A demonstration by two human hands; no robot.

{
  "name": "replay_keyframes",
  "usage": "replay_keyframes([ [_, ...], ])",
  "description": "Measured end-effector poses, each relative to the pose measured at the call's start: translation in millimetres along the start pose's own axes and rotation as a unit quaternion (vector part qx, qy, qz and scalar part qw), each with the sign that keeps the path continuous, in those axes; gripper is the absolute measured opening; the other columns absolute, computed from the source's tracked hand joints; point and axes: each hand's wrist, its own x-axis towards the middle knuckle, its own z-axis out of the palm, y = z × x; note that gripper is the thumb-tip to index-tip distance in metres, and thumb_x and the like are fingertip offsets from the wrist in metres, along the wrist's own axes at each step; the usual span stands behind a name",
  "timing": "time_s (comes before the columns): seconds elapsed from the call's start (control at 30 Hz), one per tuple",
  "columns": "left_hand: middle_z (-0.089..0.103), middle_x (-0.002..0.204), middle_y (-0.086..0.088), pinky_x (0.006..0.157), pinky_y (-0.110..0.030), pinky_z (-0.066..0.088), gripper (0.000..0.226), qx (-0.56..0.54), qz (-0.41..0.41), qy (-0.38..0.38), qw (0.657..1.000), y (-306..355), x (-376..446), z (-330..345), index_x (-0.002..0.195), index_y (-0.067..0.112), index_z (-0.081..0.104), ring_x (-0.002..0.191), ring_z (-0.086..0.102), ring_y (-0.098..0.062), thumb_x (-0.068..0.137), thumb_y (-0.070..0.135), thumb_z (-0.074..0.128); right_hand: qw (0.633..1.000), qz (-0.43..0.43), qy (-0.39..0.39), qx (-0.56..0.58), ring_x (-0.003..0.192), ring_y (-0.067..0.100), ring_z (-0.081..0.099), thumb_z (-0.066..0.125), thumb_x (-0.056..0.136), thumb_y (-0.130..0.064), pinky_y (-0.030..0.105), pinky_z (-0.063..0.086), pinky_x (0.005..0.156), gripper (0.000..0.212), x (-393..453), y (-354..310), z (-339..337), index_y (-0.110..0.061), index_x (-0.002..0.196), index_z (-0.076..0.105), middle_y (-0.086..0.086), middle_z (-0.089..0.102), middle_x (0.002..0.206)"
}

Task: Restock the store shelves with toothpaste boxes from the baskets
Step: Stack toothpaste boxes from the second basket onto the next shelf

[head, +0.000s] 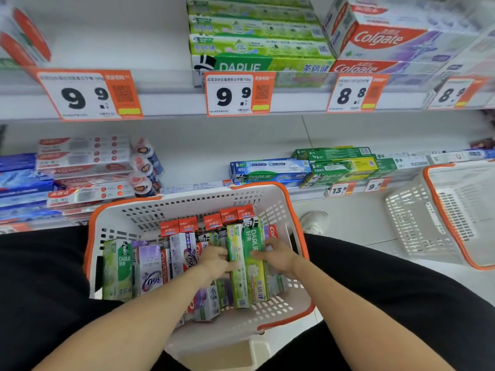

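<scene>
The left hand (215, 259) and right hand (278, 254) clasp long green cardboard Darlie toothpaste boxes (250, 263) at six o'clock in the white orange-rimmed plastic basket (128, 210); light, rigid, crushable, best grasped mid-length

Bare shelf (112, 36) beside stacked Darlie boxes (257, 44)

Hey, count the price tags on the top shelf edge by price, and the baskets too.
9.9 tags: 2
8.8 tag: 1
8.9 tag: 1
Baskets: 2
Total: 6
</scene>
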Motion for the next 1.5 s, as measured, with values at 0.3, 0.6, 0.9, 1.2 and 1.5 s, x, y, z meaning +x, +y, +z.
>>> replay_keyframes([
  [0.3,0.076,0.106,-0.012,0.068,-0.024,0.054,0.048,-0.223,0.048,-0.084,0.970,38,-43,-19,0.114,0.002,0.067,0.093,0.065,-0.020,0.069,0.009,0.085,0.982,-0.037,-0.143,0.115,0.123,0.030,0.061,0.069,0.089,-0.038,0.054,0.043,0.108,0.047,-18,-36,-22,-0.020,0.132,0.061,0.009,0.067,0.129],
  [0.6,0.068,0.126,-0.016,0.095,-0.046,0.055,0.050,-0.280,0.108,-0.195,0.934,97,-90,-37,0.130,0.007,0.055,0.116,0.066,-0.030,0.083,0.020,0.064,0.948,-0.084,-0.213,0.222,0.131,0.037,0.052,0.065,0.092,-0.037,0.051,0.039,0.112,0.053,-43,-79,-22,-0.007,0.136,0.058,0.018,0.061,0.135],
  [0.9,0.075,0.112,-0.008,0.098,-0.040,0.051,0.054,-0.165,0.154,-0.064,0.972,128,-138,-51,0.119,0.009,0.068,0.106,0.071,-0.024,0.068,0.018,0.082,0.966,-0.176,-0.187,0.021,0.116,0.033,0.065,0.071,0.092,-0.027,0.051,0.051,0.100,0.046,-105,-125,-34,-0.015,0.134,0.058,0.014,0.066,0.129],
  [1.2,0.076,0.111,-0.004,0.098,-0.038,0.050,0.044,-0.111,0.279,-0.063,0.952,156,-220,-64,0.113,0.014,0.073,0.106,0.071,-0.021,0.070,0.016,0.083,0.934,-0.296,-0.171,-0.108,0.125,0.023,0.059,0.078,0.085,-0.018,0.043,0.050,0.103,0.051,-196,-156,-36,-0.023,0.133,0.060,0.003,0.064,0.132],
  [1.5,0.077,0.105,-0.004,0.090,-0.039,0.055,0.049,-0.226,0.446,0.060,0.864,259,-248,-111,0.105,0.011,0.072,0.102,0.071,-0.025,0.066,0.042,0.075,0.871,-0.471,0.107,-0.087,0.090,0.032,0.074,0.086,0.064,-0.030,0.053,0.056,0.090,0.057,-271,-291,-52,-0.017,0.115,0.065,0.014,0.076,0.096],
])
